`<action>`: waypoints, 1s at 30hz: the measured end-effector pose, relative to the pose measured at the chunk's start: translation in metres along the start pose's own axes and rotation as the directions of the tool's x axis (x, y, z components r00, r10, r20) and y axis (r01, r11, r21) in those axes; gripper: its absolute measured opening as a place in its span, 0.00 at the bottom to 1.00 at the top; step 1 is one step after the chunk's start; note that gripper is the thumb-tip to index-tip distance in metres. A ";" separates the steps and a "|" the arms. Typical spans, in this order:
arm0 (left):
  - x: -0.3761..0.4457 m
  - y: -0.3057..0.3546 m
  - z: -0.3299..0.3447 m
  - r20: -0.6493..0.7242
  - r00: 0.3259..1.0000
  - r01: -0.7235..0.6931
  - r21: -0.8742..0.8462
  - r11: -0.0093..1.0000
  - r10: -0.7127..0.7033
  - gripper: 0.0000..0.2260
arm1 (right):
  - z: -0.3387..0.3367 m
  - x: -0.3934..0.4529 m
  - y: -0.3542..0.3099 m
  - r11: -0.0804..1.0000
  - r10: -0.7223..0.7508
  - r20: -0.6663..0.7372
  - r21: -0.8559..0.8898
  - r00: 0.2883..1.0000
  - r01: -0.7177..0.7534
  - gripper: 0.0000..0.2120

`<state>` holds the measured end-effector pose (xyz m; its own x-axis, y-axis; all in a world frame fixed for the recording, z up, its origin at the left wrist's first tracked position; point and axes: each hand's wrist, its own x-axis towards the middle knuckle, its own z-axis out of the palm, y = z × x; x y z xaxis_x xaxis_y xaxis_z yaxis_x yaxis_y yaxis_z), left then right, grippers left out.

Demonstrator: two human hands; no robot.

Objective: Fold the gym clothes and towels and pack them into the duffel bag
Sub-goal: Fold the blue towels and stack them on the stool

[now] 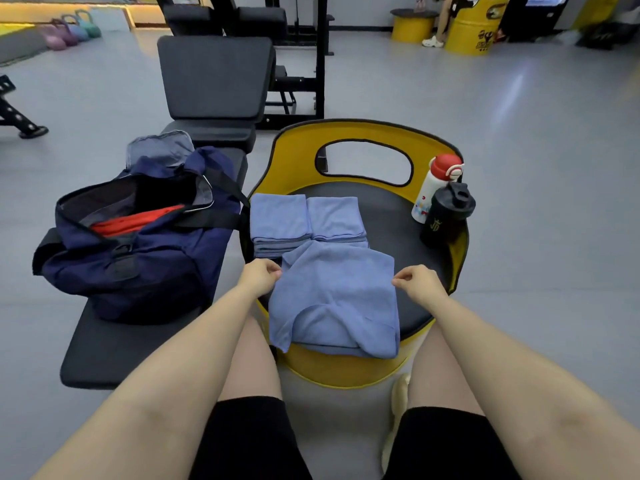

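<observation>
Nearest to view are the person's bare knees and black shorts, with both forearms reaching out over them toward the blue towel spread on the black seat of the yellow barrel stool. The left hand has its fingers curled and pinches the towel's far-left corner; the right hand does the same at the far-right corner, so the cloth is held by its far edge with the near part lying rumpled and partly doubled, drooping over the stool's front rim. Just behind it, two folded towels sit side by side on the same seat, touching each other. The navy duffel bag stands open on the black bench to the left, just beside the stool, with something red already inside. A white bottle with a red cap and a black shaker stand at the stool's right edge. The towel looks light, limp and a little clingy, the sort that sags wherever it is unsupported, so corners or a full edge seem the right places to hold it, kept taut between both hands. Once folded it should be a soft, squashy pad, best lifted from underneath or it may spill open on the way to the bag.
</observation>
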<state>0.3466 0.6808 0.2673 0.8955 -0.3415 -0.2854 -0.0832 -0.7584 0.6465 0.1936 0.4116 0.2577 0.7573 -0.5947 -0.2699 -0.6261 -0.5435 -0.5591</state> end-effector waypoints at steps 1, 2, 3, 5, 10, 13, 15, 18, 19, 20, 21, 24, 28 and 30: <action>0.007 -0.001 0.002 0.004 0.999 0.035 -0.031 0.999 -0.035 0.10 | 0.002 0.007 0.001 1.000 0.020 0.005 -0.002 1.000 -0.020 0.09; 0.014 -0.001 0.004 0.016 0.998 0.067 -0.066 0.996 -0.066 0.09 | 0.004 0.014 0.002 0.999 0.037 0.013 -0.005 0.999 -0.037 0.10; 0.021 0.000 0.005 0.030 0.996 0.091 -0.098 0.991 -0.088 0.08 | 0.006 0.021 0.002 0.998 0.057 0.024 -0.007 0.998 -0.057 0.10; 0.041 -0.003 0.009 0.048 0.989 0.142 -0.156 0.978 -0.136 0.09 | 0.008 0.035 0.000 0.994 0.105 0.069 -0.028 0.992 -0.103 0.12; 0.067 0.008 0.017 0.141 0.946 0.321 -0.270 0.908 -0.292 0.15 | 0.014 0.075 -0.002 0.976 0.217 0.132 0.001 0.967 -0.219 0.16; 0.076 0.013 0.029 0.251 0.904 0.417 -0.347 0.840 -0.346 0.11 | 0.024 0.089 0.000 0.938 0.292 0.147 0.147 0.945 -0.313 0.21; 0.080 0.016 0.036 0.293 0.881 0.467 -0.406 0.786 -0.372 0.08 | 0.031 0.100 0.002 0.900 0.322 0.181 0.248 0.929 -0.360 0.24; 0.083 0.021 0.044 0.331 0.846 0.533 -0.470 0.704 -0.419 0.05 | 0.039 0.113 0.001 0.853 0.314 0.181 0.378 0.932 -0.361 0.14; 0.083 0.023 0.045 0.338 0.836 0.548 -0.485 0.682 -0.431 0.06 | 0.040 0.116 0.000 0.830 0.327 0.173 0.418 0.929 -0.370 0.09; 0.084 0.024 0.046 0.343 0.831 0.555 -0.491 0.671 -0.437 0.08 | 0.041 0.119 0.000 0.800 0.345 0.167 0.462 0.924 -0.382 0.07; 0.083 0.026 0.045 0.346 0.831 0.556 -0.498 0.665 -0.436 0.10 | 0.039 0.118 -0.001 0.770 0.363 0.168 0.499 0.916 -0.397 0.06; 0.082 0.029 0.039 0.319 0.858 0.513 -0.544 0.664 -0.403 0.12 | 0.031 0.114 0.000 0.706 0.383 0.183 0.575 0.906 -0.414 0.10; 0.075 0.032 0.025 0.261 0.901 0.432 -0.614 0.661 -0.346 0.09 | 0.025 0.107 0.005 0.769 0.357 0.226 0.479 0.906 -0.423 0.18; 0.069 0.030 0.018 0.232 0.920 0.388 -0.660 0.643 -0.317 0.17 | 0.028 0.104 0.008 0.800 0.352 0.238 0.426 0.905 -0.423 0.22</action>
<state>0.3981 0.6245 0.2542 0.7482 -0.2028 -0.6317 0.5828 -0.2541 0.7719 0.2728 0.3617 0.2034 0.5095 -0.5887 -0.6276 -0.7418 0.0691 -0.6670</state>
